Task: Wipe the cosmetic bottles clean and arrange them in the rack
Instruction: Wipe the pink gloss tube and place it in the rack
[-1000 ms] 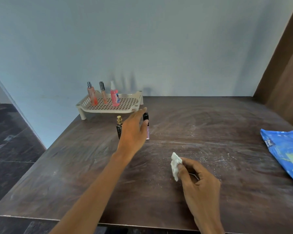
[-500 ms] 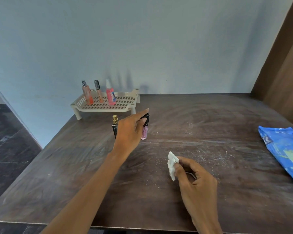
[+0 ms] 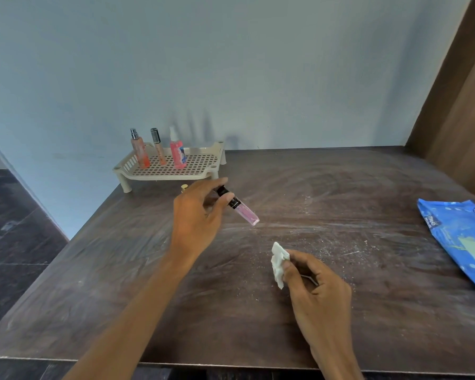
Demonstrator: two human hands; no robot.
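My left hand [image 3: 200,218] pinches the pink tube [image 3: 240,208] by its black cap, body slanting toward four o'clock above the surface [image 3: 340,204]. My right hand's fingers [image 3: 288,270] grip the wipe [image 3: 279,260]. I should bring them together and rub along the tube.

A pale blue wall [image 3: 231,64] fills the upper frame, evenly lit. Below it spreads a dark wood table [image 3: 340,311] — scuffed, dusted with white specks. A brown wood panel [image 3: 461,105] rises at the upper right; dark floor tiles [image 3: 8,242] show at the left edge.
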